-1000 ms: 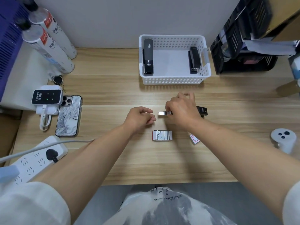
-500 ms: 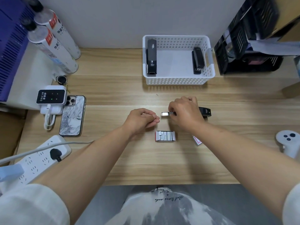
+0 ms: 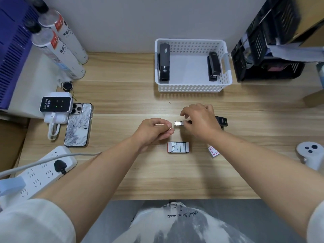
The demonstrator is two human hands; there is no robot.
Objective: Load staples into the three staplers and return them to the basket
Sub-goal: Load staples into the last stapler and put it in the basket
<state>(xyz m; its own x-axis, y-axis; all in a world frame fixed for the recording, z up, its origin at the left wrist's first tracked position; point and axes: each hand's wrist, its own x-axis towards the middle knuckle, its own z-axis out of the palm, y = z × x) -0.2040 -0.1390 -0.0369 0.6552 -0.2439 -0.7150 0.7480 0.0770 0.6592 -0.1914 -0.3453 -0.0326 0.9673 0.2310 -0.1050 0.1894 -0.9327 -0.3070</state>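
1. Table point(image 3: 122, 172): wood-grain, and it carries every item below.
2. Basket point(image 3: 191, 87): white and perforated, at the far edge of the table, well apart from both hands.
3. Two staplers point(image 3: 164, 62): both black and inside the basket, one along its left wall and one along its right wall. Whether they are loaded cannot be told.
4. Third stapler point(image 3: 222, 121): lies on the table in front of the basket with its long axis running left to right. Its silver magazine tip point(image 3: 178, 123) points left, just beside the left fingertips and apart from them. The loading move turns on that small gap, and the left hand is the nearer to it.
5. Right hand point(image 3: 201, 122): arched over the middle of the third stapler with fingers curled. It appears to grip the body, with the forefinger raised clear. The underside contact is hidden.
6. Left hand point(image 3: 154, 131): closed in a pinch, thumb against forefinger.
7. Staple box point(image 3: 178, 147): open, on the table nearer the person than both hands, and untouched.
8. Strip of staples point(image 3: 169, 126): a small pale piece in the left pinch. Judged to be staples, though too small to confirm.
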